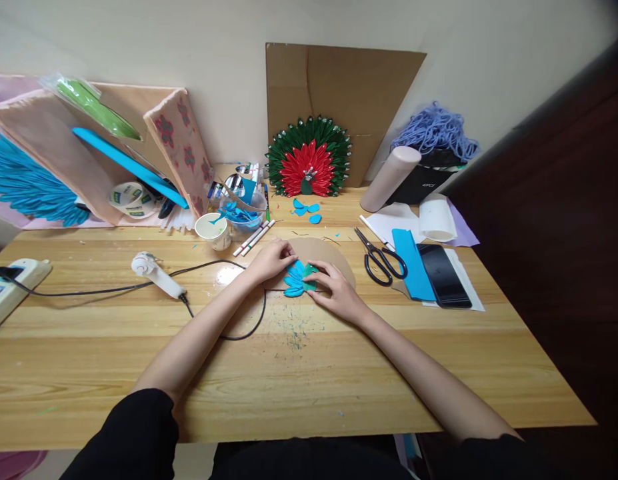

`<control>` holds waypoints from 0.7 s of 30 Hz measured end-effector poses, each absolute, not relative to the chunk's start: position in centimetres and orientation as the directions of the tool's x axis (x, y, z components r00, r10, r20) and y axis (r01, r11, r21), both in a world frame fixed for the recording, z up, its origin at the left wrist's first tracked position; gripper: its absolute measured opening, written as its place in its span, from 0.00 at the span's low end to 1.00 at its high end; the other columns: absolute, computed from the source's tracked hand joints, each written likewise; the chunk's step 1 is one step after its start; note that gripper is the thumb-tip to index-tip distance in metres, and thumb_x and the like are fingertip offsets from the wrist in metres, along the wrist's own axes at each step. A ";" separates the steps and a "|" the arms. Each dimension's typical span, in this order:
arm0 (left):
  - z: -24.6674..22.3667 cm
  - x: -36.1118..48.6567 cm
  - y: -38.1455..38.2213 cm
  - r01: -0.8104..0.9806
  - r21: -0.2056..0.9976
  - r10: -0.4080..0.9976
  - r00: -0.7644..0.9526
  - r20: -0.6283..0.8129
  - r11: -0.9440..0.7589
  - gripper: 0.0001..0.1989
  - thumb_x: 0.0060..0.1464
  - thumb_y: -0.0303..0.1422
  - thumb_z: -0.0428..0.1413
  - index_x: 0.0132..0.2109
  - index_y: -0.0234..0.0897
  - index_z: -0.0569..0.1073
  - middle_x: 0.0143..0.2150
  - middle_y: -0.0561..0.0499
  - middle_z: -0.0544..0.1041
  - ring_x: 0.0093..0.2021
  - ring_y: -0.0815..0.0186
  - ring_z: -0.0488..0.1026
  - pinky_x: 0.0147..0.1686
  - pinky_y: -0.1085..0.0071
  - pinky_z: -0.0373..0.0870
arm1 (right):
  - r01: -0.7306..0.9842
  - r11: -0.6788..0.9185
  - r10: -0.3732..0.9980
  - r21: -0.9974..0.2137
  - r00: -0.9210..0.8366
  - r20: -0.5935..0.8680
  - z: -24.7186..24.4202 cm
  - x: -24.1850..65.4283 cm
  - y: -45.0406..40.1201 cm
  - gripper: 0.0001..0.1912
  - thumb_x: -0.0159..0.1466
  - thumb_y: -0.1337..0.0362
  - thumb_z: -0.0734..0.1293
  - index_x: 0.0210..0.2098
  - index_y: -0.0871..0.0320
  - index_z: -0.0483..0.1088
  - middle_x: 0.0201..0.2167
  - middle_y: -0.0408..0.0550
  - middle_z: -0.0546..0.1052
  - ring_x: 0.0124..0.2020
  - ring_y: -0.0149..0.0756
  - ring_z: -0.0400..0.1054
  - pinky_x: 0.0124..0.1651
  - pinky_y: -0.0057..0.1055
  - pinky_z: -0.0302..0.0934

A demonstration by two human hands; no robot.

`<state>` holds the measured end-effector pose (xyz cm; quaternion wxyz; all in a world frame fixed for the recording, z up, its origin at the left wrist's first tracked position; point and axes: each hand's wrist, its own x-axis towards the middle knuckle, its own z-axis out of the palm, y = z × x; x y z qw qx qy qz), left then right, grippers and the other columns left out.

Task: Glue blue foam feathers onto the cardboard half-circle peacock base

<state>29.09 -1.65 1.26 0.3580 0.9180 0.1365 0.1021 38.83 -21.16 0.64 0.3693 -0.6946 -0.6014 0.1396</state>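
A rounded brown cardboard piece lies on the wooden table under both hands. On it blue petals fan out to the left of a small green piece. My left hand has its fingers bent together at the upper edge of the blue petals; whether they pinch something is too small to tell. My right hand rests on the right side of the green piece, fingers apart, with fingertips touching it.
Black scissors, a blue strip and a phone lie right. Left are a white glue gun with cable and a paper cup. Behind stand a red and green peacock and a pink bottle. Loose blue petals lie behind the cardboard.
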 end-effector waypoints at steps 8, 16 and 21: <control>1.4 29.0 -1.5 0.208 0.729 0.337 0.941 0.034 -0.652 0.11 0.46 0.37 0.58 0.35 0.35 0.71 0.29 0.52 0.69 0.31 0.66 0.67 0.30 0.71 0.63 | 0.736 0.002 0.936 -0.677 0.236 0.260 0.5 38.8 -21.2 0.12 0.59 0.64 0.64 0.43 0.52 0.70 0.54 0.51 0.64 0.56 0.43 0.58 0.56 0.44 0.55; 0.9 29.1 -2.3 0.224 0.681 0.377 0.923 0.081 -0.697 0.13 0.45 0.39 0.57 0.36 0.35 0.70 0.31 0.51 0.70 0.33 0.65 0.67 0.32 0.70 0.63 | 0.741 0.002 0.938 -0.672 0.232 0.259 0.6 38.8 -21.1 0.12 0.59 0.64 0.64 0.43 0.52 0.70 0.53 0.50 0.64 0.56 0.42 0.57 0.56 0.44 0.55; 0.8 29.2 -2.7 0.254 0.643 0.408 0.907 0.100 -0.722 0.13 0.44 0.39 0.58 0.35 0.36 0.70 0.32 0.50 0.69 0.33 0.65 0.67 0.32 0.70 0.63 | 0.746 0.001 0.940 -0.666 0.227 0.256 0.6 38.8 -21.1 0.12 0.59 0.65 0.64 0.43 0.53 0.69 0.54 0.51 0.64 0.56 0.41 0.57 0.56 0.43 0.55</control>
